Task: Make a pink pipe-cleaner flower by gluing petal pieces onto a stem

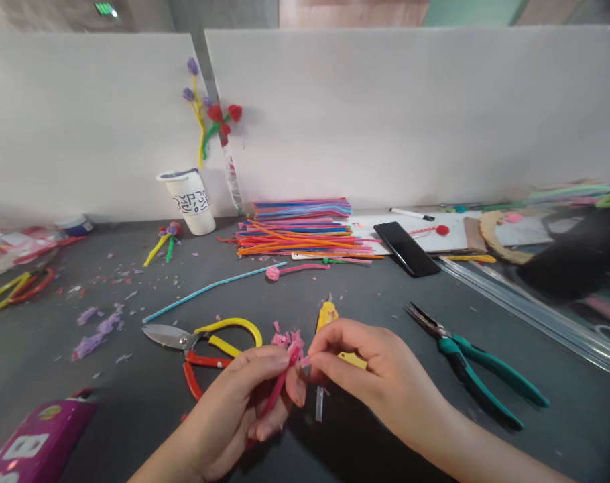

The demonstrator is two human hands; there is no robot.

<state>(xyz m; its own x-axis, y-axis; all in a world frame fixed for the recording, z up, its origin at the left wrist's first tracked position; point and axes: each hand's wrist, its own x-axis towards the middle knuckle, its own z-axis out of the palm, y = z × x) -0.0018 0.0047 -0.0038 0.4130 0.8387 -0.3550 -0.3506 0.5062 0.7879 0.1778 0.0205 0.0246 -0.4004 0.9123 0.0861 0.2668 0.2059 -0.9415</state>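
Pink frilly stick (295, 348) in the left hand (247, 396), pinched by thumb and finger, right hand (373, 362) pinching a tiny pink bit (305, 361) just right of the stick, scissors (186, 341) left of the stick

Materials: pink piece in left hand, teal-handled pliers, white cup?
Pink piece: likely soft fibre or foam; matte, ragged bits, too blurred to settle.
Pliers: metal nose, by its grey sheen; smooth teal handles, probably plastic or rubber.
Cup: paper or plastic; smooth, printed wall, can't tell which.
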